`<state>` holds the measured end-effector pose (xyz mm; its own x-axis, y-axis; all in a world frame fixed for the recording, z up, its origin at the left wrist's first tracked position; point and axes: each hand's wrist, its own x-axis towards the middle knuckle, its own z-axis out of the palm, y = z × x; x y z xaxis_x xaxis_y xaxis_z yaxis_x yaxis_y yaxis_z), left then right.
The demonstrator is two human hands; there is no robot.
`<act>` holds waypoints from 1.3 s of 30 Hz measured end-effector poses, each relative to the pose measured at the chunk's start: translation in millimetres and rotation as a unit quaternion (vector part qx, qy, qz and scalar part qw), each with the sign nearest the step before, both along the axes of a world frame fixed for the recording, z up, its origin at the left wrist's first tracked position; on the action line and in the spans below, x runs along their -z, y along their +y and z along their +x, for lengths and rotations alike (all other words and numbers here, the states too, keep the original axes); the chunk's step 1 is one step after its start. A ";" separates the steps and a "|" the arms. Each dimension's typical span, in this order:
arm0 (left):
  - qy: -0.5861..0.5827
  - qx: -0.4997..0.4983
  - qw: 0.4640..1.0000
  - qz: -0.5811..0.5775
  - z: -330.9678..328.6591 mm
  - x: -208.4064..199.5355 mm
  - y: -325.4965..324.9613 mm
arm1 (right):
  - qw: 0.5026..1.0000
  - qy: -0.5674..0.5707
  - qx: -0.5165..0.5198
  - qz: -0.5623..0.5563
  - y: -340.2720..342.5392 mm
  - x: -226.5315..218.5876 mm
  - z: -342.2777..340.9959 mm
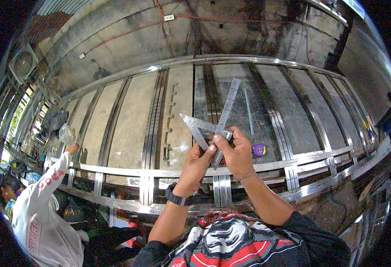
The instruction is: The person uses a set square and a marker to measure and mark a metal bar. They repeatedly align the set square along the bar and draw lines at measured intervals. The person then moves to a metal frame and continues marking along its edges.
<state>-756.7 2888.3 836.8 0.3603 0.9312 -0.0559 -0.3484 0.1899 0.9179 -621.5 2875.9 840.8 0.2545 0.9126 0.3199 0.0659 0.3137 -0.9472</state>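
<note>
- Fingers of left hand (pixel 194 168) and right hand (pixel 237 153): pinching triangular metal piece (pixel 195 131) and crossing flat metal bar (pixel 230 99), thumbs uppermost.
- Position: both pieces above slatted metal frame (pixel 120 169).
- Purple-and-yellow tape measure (pixel 258 150): near right wrist; label too small to read.
- Co-worker's white sleeve (pixel 52 177): red lettering.

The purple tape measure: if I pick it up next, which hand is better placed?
Probably the right hand: it is nearer to the purple tape measure, while the left hand is farther left. Both hands hold the metal angle tool, so the right would first need to let go.
</note>
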 end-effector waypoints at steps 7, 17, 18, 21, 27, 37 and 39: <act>0.029 -0.008 0.999 -0.029 -7.3 -11.0 -6.9 | 0.999 0.023 -0.020 -0.015 -6.1 -7.3 -4.2; 0.020 -0.007 0.996 0.086 -10.1 -7.9 -9.6 | 0.998 0.060 -0.024 -0.009 -10.1 -9.5 -11.8; 0.013 -0.001 0.996 0.089 -10.7 -6.4 -8.7 | 0.998 0.063 -0.024 0.001 -8.9 -8.1 -13.1; -0.018 -0.018 1.000 0.012 -11.2 -11.0 -11.5 | 0.999 0.027 -0.015 0.016 -7.8 -2.6 -16.1; 0.009 -0.049 0.997 0.053 -12.1 -0.5 -5.9 | 0.998 0.033 -0.044 0.024 -8.9 -4.9 -22.4; 0.007 -0.041 0.998 0.039 -15.6 -4.4 -5.8 | 0.999 0.015 -0.019 0.031 -4.0 2.6 -27.2; 0.000 -0.029 0.999 0.028 -18.3 -1.8 -4.1 | 0.999 0.012 -0.006 0.051 -1.3 5.7 -30.5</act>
<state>-775.0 2884.2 838.7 0.3056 0.9521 -0.0038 -0.3575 0.1184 0.9264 -651.9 2874.6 835.1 0.2535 0.8782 0.4056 0.0389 0.4097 -0.9114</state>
